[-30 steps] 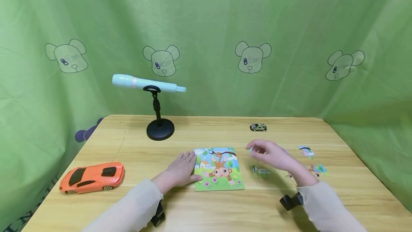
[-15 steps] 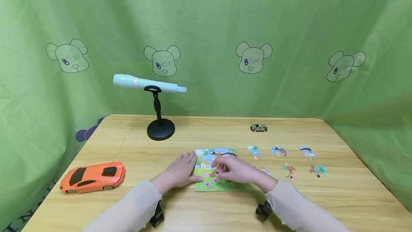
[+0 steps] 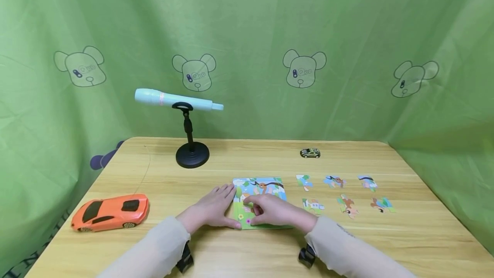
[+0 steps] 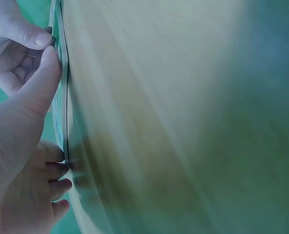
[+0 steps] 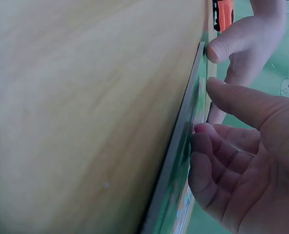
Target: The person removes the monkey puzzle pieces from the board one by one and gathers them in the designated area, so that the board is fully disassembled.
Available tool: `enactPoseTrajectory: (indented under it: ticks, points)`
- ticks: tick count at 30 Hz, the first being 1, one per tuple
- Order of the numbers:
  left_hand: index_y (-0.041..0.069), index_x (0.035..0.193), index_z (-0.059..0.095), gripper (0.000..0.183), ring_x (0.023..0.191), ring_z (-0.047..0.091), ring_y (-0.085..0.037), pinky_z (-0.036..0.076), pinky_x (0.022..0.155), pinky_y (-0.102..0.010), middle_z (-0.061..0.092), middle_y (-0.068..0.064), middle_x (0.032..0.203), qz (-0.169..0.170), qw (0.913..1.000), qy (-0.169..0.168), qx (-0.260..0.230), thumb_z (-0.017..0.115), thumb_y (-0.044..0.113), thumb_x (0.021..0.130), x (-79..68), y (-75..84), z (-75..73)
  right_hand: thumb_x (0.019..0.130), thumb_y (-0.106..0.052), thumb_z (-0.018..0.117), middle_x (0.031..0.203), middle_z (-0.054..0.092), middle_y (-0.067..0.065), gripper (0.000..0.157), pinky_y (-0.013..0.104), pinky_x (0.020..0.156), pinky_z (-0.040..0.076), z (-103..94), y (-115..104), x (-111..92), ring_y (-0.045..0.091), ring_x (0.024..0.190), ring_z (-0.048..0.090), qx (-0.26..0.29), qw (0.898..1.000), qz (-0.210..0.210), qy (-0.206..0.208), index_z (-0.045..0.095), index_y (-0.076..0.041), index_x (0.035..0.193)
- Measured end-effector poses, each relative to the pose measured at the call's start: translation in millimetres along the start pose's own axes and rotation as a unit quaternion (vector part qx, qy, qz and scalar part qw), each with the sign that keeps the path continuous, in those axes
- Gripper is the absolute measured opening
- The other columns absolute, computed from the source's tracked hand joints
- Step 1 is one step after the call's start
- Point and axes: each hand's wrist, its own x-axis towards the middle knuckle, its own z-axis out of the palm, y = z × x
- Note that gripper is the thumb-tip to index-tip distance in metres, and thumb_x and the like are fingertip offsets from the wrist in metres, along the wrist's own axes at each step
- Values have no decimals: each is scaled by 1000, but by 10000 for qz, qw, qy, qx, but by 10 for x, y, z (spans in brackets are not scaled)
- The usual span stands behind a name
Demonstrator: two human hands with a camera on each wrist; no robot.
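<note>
A square jigsaw puzzle board with a monkey picture lies mid-table. My left hand rests flat along its left side, fingers stretched out and the thumb at the near-left corner. Over the board's lower left, my right hand touches the picture with bent fingers, its thumb spread from them. In the right wrist view, no loose piece shows between that thumb and the fingers; whether they pinch one is hidden. Loose puzzle pieces lie to the right, among them a house piece and a monkey-face piece.
An orange toy car stands at the left of the wooden table. Behind are a light-blue microphone on a black stand and a small toy car. Green curtain surrounds the table.
My right hand has swept left from above the loose pieces to the board's lower left. My left thumb has slid slightly down toward the near corner. The loose pieces stay put.
</note>
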Motion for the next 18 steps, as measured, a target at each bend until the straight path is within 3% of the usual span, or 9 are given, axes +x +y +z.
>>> enactPoseTrajectory:
  ticks: [5, 12, 18]
  points:
    - [-4, 143, 25, 103, 135, 20, -31, 19, 109, -42, 21, -20, 148, 65, 9999, 37, 81, 55, 68, 76, -17, 3, -5, 81, -20, 72, 64, 49, -10, 58, 20, 51, 38, 15, -22, 21, 3, 55, 41, -74, 9999, 150, 1, 49, 4, 128]
    - [-5, 142, 27, 103, 134, 21, -31, 19, 108, -42, 23, -20, 147, 69, 9999, 47, 117, 57, 67, 75, -30, 30, -19, 80, -17, 72, 62, 46, -9, 51, 19, 49, 33, 39, -33, 36, 3, 53, 38, -342, 9994, 98, 31, 56, 4, 123]
    - [-5, 142, 27, 103, 134, 21, -31, 19, 108, -42, 23, -20, 147, 57, 9999, 36, 115, 57, 67, 75, -30, 34, -20, 80, -19, 73, 63, 48, -9, 52, 19, 49, 35, 52, -26, 32, 3, 54, 40, -196, 9995, 234, 85, 55, 3, 124]
